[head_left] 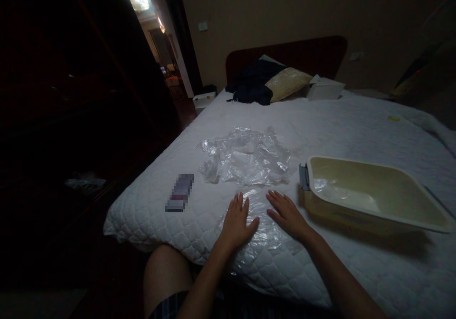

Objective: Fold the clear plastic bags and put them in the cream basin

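Both hands rest palm down near the front of a white quilted bed (149,214). Beneath them lies a flattened clear plastic bag (261,233), shiny and slightly wrinkled. My left hand (237,221) lies flat on its left part with the fingers stretched out. On its right part is my right hand (287,214), fingers extended and the thumb apart. Just beyond the fingertips spreads a crumpled heap of clear plastic (247,157). Neither hand grips anything.
A cream plastic bin (356,191) with a grey side latch stands close on the right. A pixelated flat object (180,193) lies to the left. Dark cloth (252,81), a beige pillow (290,84) and a white box (326,89) are by the headboard (285,53).
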`<state>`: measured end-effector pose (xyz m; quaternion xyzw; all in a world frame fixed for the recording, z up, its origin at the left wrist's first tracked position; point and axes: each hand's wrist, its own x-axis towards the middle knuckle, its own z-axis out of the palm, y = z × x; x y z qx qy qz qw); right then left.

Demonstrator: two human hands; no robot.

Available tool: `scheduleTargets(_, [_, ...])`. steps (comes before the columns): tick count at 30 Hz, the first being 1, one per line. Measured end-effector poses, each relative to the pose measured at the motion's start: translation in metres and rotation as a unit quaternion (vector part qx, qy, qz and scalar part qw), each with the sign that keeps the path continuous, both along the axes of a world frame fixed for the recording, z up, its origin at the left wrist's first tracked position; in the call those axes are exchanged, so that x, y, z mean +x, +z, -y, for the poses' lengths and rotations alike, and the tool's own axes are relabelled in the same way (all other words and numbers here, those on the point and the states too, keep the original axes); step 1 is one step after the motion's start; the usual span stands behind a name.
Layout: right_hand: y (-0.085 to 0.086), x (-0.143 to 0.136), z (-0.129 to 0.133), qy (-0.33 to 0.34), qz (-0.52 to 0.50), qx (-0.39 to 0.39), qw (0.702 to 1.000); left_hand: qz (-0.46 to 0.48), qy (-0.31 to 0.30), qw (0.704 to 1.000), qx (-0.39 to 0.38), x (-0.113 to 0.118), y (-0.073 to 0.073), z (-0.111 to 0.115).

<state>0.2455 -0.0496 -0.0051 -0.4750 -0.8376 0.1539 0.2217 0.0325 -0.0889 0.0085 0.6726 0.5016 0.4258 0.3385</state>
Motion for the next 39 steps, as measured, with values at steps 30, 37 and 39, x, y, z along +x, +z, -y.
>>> scheduleTargets(30, [0.027, -0.007, 0.067, -0.014, -0.110, 0.061, 0.992, -0.388, -0.082, 0.908, 0.133, 0.008, 0.002, 0.028])
scheduleTargets(37, [0.027, 0.002, 0.111, 0.090, -0.042, 0.118, 0.988, -0.387, -0.089, 0.908, 0.130, 0.007, 0.002, 0.028])
scheduleTargets(39, [0.021, 0.004, 0.119, 0.092, -0.028, 0.144, 0.985, -0.388, -0.092, 0.909, 0.124, 0.007, 0.003, 0.028])
